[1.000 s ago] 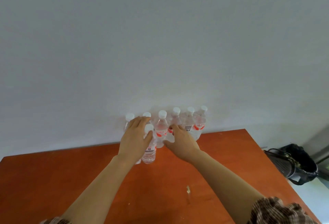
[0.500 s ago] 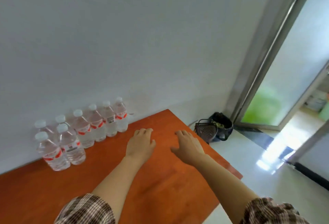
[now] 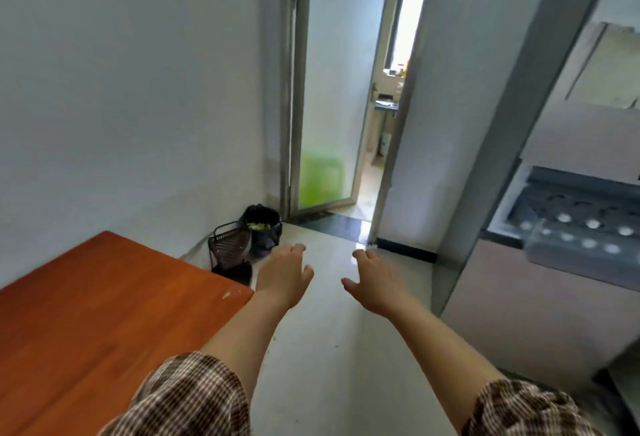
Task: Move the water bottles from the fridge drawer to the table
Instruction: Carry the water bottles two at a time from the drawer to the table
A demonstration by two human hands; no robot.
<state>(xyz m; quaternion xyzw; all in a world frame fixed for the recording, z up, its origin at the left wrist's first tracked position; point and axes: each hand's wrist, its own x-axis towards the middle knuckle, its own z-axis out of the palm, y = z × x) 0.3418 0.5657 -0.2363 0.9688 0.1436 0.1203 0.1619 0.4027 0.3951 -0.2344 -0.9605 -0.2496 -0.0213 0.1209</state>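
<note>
Both my hands are stretched out in front of me over the floor, empty, with relaxed fingers. My left hand (image 3: 285,274) hovers just past the right edge of the orange-brown table (image 3: 104,304). My right hand (image 3: 375,281) is a little to its right. At the far right, the fridge drawer (image 3: 540,213) stands pulled out, and several white bottle caps (image 3: 588,236) show inside it, blurred. The bottles set on the table are out of view.
A dark wire basket (image 3: 230,250) and a black bin (image 3: 261,227) with a bag stand on the floor by the wall past the table's corner. A frosted glass door (image 3: 325,116) and a doorway lie ahead. Pale tiled floor (image 3: 329,349) runs between table and fridge.
My view has swung right, away from the row of bottles on the table toward the fridge. Both hands left the bottles and now hang empty over the floor.
</note>
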